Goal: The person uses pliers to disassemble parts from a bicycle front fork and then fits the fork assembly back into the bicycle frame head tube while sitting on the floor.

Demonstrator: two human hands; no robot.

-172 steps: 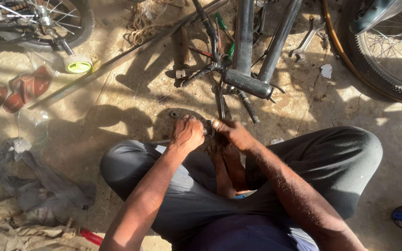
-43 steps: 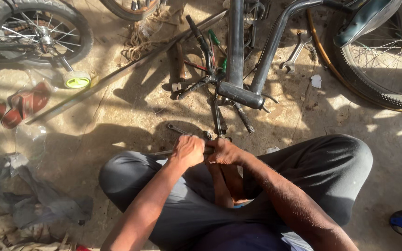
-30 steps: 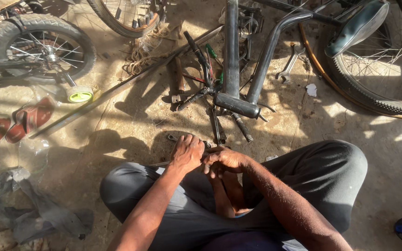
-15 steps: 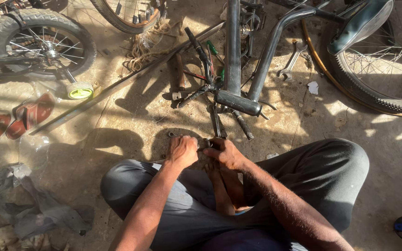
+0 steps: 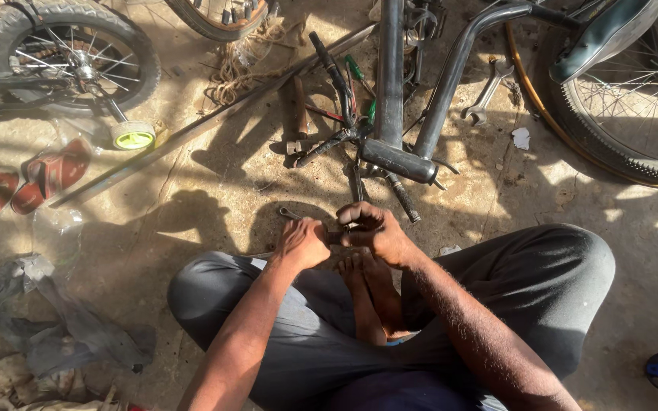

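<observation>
Frame (image 5: 390, 84): lay top centre, stiff and heavy.
Left hand (image 5: 302, 243): clenched around a small part (image 5: 334, 237) at picture centre.
Right hand (image 5: 378, 232): gripped the same part.
Part: looked hard, light, perhaps greasy; best pinched at both ends.
Wrench (image 5: 289, 214): just above left hand.

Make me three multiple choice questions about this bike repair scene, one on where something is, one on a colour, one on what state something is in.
1. Where do the sandals lie?
A. on the ground at far left
B. on the person's lap
C. on the bike saddle

2. What colour is the rim of the small training wheel?
A. red
B. yellow-green
C. blue

3. How are the left hand and right hand placed?
A. both flat on the ground
B. spread wide apart
C. close together, both closed around a small metal part

Answers: 1 A, they sit on the ground below the small bike wheel; 2 B, its rim shows yellow-green; 3 C, the fists meet in front of the crossed legs.
</observation>
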